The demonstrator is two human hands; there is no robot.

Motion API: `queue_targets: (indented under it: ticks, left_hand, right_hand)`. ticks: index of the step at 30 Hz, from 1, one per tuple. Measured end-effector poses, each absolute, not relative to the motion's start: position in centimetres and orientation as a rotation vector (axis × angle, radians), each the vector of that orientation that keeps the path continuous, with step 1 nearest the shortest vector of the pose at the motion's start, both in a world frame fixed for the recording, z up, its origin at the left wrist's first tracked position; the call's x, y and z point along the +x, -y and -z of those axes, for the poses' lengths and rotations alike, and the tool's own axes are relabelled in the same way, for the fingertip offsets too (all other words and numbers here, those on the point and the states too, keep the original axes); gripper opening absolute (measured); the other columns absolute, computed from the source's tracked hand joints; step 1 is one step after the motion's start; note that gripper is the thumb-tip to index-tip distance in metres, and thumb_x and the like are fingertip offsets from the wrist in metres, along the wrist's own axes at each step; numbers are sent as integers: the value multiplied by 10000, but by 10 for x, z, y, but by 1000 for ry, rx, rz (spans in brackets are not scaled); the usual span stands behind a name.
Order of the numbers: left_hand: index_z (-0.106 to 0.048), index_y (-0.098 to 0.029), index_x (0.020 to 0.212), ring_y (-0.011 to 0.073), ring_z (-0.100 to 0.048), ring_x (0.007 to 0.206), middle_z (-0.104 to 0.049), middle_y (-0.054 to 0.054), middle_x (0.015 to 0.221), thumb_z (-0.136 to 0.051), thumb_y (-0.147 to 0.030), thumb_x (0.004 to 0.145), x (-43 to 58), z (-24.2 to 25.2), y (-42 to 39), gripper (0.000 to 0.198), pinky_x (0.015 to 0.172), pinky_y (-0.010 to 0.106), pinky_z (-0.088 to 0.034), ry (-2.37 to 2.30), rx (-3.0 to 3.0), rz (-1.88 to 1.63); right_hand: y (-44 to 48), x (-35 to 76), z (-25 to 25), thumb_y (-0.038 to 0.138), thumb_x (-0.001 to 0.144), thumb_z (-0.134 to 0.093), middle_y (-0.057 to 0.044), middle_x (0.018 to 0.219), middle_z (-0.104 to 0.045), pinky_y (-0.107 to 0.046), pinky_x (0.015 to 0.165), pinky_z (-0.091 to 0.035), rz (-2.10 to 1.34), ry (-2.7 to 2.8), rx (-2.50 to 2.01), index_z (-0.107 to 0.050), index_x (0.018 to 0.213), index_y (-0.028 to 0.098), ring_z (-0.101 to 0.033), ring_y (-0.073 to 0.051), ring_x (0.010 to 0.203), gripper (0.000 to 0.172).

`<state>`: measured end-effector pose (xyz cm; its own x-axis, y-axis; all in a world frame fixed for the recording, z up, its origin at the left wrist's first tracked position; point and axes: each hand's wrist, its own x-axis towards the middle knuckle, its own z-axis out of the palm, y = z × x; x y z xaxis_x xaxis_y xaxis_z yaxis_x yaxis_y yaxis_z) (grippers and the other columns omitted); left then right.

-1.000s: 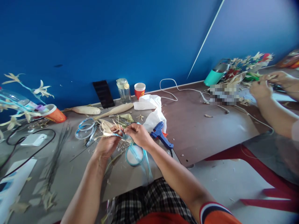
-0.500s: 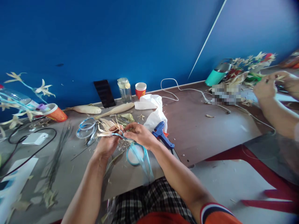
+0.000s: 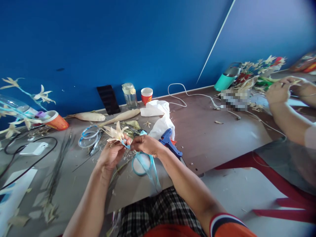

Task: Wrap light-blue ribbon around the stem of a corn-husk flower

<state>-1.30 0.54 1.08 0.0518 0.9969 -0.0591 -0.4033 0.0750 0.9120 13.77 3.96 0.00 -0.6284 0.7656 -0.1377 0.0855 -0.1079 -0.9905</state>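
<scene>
My left hand [image 3: 110, 154] is closed on the base of a pale husk flower [image 3: 116, 133] whose petals point up and away. My right hand [image 3: 145, 144] pinches a light blue ribbon [image 3: 150, 166] against the flower's base, just right of my left fingers. The ribbon runs down from the hands to a blue ribbon roll [image 3: 140, 164] lying on the grey table [image 3: 74, 184] and trails off the near edge over my lap.
A blue glue gun [image 3: 171, 143] lies right of my hands beside a white plastic bag [image 3: 160, 118]. Tape rings [image 3: 88, 135], wire stems [image 3: 59, 164], husks, a jar [image 3: 129, 94], a red cup [image 3: 146, 95] and cables lie around. Another person's hands [image 3: 283, 90] work at far right.
The husk flower has turned from lying sideways to pointing upward in my left hand. Both hands stayed together at the flower's base. The view shifted slightly.
</scene>
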Motion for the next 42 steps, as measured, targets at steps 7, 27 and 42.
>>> queue_targets:
  ticks: [7,27,42]
  left_hand:
    - [-626,-146,710,158,-591,674,-621,36,689,-704,-114,590,-19,-5,-8,146,523,229,-441,-931,791,-1310]
    - [-635,-146,673,102,-535,592,-621,19,682,-672,-82,594,-20,-8,-7,108,470,166,-393,-1016,802,-1268]
    - [-665,-184,649,143,-503,601,-616,15,649,-674,-183,616,-23,-6,-10,35,532,244,-363,-1178,1027,-1278]
  right_hand:
    - [-41,140,-1,313,655,-659,50,510,-451,-199,468,-286,-1784,1728,-941,-609,660,138,-367,-64,495,181]
    - [-43,144,-5,235,717,-595,46,521,-460,-206,487,-287,-1568,2043,-981,-629,672,145,-383,-70,499,107]
    - [-31,135,-8,247,721,-577,50,554,-416,-200,484,-259,-1485,1801,-1047,-664,744,141,-324,-65,511,140]
